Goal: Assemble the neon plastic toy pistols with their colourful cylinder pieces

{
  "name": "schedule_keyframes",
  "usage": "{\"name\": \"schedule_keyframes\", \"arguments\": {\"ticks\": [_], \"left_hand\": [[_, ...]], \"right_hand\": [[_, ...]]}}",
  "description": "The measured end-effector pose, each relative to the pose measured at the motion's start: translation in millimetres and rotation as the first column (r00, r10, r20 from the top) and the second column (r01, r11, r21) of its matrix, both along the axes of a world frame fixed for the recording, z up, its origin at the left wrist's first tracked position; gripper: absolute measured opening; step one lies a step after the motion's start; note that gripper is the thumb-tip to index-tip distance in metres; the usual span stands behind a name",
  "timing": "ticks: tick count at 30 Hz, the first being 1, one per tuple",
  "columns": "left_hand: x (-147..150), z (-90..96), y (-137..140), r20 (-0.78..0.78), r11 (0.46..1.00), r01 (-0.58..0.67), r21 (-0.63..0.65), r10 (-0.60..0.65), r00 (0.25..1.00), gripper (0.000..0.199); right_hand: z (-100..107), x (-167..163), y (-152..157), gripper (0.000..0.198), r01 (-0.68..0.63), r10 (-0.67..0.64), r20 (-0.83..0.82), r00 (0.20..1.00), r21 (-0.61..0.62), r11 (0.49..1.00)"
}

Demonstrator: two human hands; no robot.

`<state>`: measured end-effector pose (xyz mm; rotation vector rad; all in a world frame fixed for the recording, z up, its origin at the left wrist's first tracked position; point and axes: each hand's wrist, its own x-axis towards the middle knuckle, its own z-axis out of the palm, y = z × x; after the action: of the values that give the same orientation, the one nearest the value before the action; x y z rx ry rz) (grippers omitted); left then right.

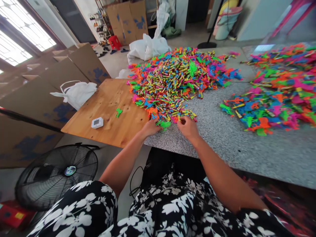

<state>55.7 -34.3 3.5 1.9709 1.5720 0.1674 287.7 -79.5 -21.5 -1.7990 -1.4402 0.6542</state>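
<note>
Your black-and-white floral clothing [172, 209] is nearest. Beyond, your left hand's grip [151, 127] is clamped on a green plastic piece [166, 124] near the surface's [214, 131] edge. Your right hand's grip [189, 128] curls beside small tubes [172, 106]; whether it holds one is unclear. Behind sits a multicoloured heap [170, 75].

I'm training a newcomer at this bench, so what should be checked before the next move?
1. Left hand at the bright green plastic piece: ok; grip firmness cannot tell.
2. Right hand holding a small piece securely: cannot tell; fingers hide it.
3. Multicoloured heap of plastic pieces and shiny tubes within reach: ok, directly before both hands.
4. White square plastic device away from hands: ok, on the brown wooden board.
5. No stray pieces on that board: not ok, a small green plastic figure lies there.
</note>
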Motion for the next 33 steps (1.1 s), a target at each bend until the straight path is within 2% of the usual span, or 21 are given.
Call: {"name": "schedule_keyframes", "arguments": {"ticks": [2,5,8,11,15,21,28,33], "left_hand": [[-3.8,2.1,-10.5,0.216,0.998,0.005,-0.070,0.010,0.976,0.025],[-5.0,5.7,-22.9,0.455,0.976,0.060,-0.210,0.043,0.890,0.038],[-1.1,11.7,-27.2,0.501,0.959,0.137,-0.247,0.005,0.866,0.042],[4.3,21.4,-27.2,0.491,0.936,0.256,-0.241,-0.110,0.864,0.041],[9.3,33.6,-27.4,0.446,0.913,0.345,-0.216,-0.222,0.867,0.042],[10.4,34.8,-25.6,0.411,0.905,0.368,-0.212,-0.259,0.874,0.038],[13.4,34.3,-21.3,0.407,0.890,0.402,-0.216,-0.292,0.866,0.035],[18.5,38.8,-21.9,0.379,0.898,0.382,-0.218,-0.282,0.881,0.032]], "right_hand": [[3.5,5.6,-12.5,0.016,0.006,-0.005,-0.263,0.965,0.001,1.000],[12.2,8.0,-26.0,0.027,-0.069,0.048,-0.623,0.781,-0.009,0.998],[20.5,3.3,-30.7,0.032,-0.098,0.080,-0.792,0.606,0.026,0.995],[23.7,-4.1,-32.4,0.030,-0.183,0.100,-0.846,0.524,0.004,0.983],[21.8,-8.6,-36.9,0.035,-0.283,0.104,-0.841,0.531,-0.060,0.957],[20.3,-5.6,-44.1,0.036,-0.327,0.143,-0.849,0.508,-0.036,0.944],[16.7,-4.8,-47.9,0.043,-0.296,0.126,-0.861,0.492,-0.029,0.955],[13.2,-2.8,-48.1,0.043,-0.291,0.136,-0.848,0.512,-0.022,0.957]]}}
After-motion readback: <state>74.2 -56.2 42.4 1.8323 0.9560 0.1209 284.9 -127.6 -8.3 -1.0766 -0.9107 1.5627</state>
